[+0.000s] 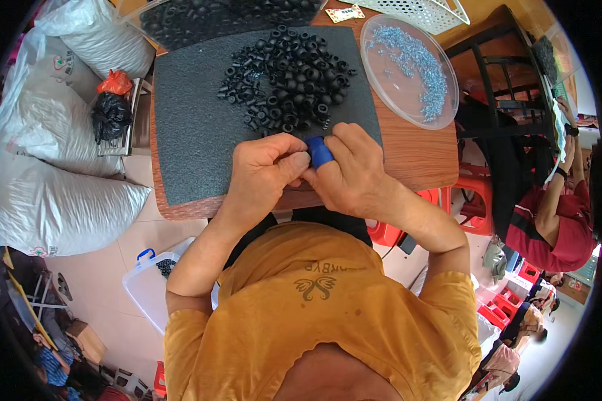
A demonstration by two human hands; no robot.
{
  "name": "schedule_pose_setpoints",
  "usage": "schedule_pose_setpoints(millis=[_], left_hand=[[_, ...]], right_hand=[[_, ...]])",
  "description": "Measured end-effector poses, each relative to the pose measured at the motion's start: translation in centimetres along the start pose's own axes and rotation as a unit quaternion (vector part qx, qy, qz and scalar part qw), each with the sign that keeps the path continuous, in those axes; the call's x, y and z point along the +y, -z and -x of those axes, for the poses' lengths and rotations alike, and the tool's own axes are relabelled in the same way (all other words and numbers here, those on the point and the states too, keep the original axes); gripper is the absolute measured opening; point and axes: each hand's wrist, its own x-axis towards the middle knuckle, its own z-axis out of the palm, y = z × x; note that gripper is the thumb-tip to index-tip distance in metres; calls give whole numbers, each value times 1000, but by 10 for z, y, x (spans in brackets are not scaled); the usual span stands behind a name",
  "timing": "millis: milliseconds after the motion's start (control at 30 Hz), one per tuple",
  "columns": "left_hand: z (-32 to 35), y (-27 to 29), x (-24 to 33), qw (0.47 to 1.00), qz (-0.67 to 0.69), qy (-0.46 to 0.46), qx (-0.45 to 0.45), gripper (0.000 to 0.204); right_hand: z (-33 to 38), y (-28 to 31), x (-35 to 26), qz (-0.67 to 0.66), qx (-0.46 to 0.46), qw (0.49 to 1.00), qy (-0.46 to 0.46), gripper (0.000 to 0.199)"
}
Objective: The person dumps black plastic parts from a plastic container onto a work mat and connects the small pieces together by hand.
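Note:
My left hand point(264, 170) and my right hand point(351, 170) meet over the near edge of a dark grey foam mat point(194, 127) on a wooden table point(415, 150). Both pinch at a small spot between the fingertips; what is held there is hidden. A blue cover point(320, 151) sits on a finger of my right hand. Just beyond the hands lies a pile of small black rubber rings point(287, 77). A clear round dish point(408, 70) of tiny silvery-blue parts stands to the right of the pile.
A clear tub point(214, 17) of more black rings stands at the table's far edge, a white perforated basket point(428, 12) beside it. White sacks point(53, 140) lie on the left. A clear bin point(155, 284) stands on the floor. A person in red point(555, 220) sits at right.

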Motion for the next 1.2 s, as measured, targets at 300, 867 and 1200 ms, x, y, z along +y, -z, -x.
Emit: schedule_pose_setpoints(millis=[300,867,1200], left_hand=[[-7,6,5,994,-44,62,-84,12],[5,-4,-8,993,92,58,-51,20],[-1,4,-6,987,116,93,-67,18]], right_hand=[[5,-3,8,-49,16,998,48,34],[5,-6,11,-59,85,994,19,32],[2,-12,13,-69,85,993,46,32]])
